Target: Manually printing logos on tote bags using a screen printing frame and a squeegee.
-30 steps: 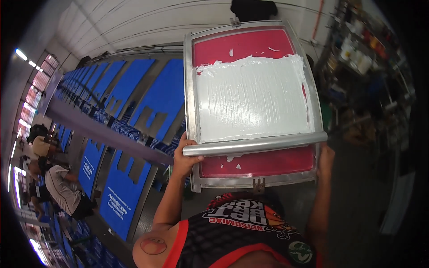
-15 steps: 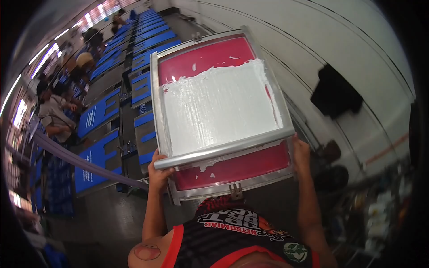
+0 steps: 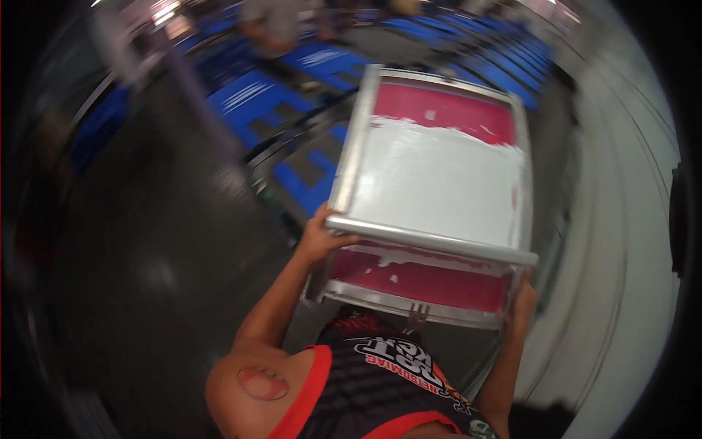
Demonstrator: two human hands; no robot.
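I carry a metal-edged screen printing frame (image 3: 356, 146) in front of my body, with both arms stretched out. Thick white ink (image 3: 439, 179) covers much of its pink mesh (image 3: 417, 284). A silvery squeegee (image 3: 431, 240) lies across the nearer part of the frame. My left hand (image 3: 319, 240) is closed around the frame's left side, its thumb over the squeegee's end. On the right side, my right hand (image 3: 521, 304) grips the frame just below the squeegee's other end; its fingers are partly hidden. A small metal clip (image 3: 418, 316) sticks out from the near edge.
Rows of printing stations with blue boards (image 3: 252, 102) stretch from the left to the far right. A blurred person (image 3: 278, 25) is beyond them. A pale wall (image 3: 614, 219) runs along the right, and dark floor (image 3: 161, 293) spreads at the left.
My view has turned left, so the blue boards and the wall have swung across it to the right. The frame sits further right in view and leans differently. Both hands keep their hold.
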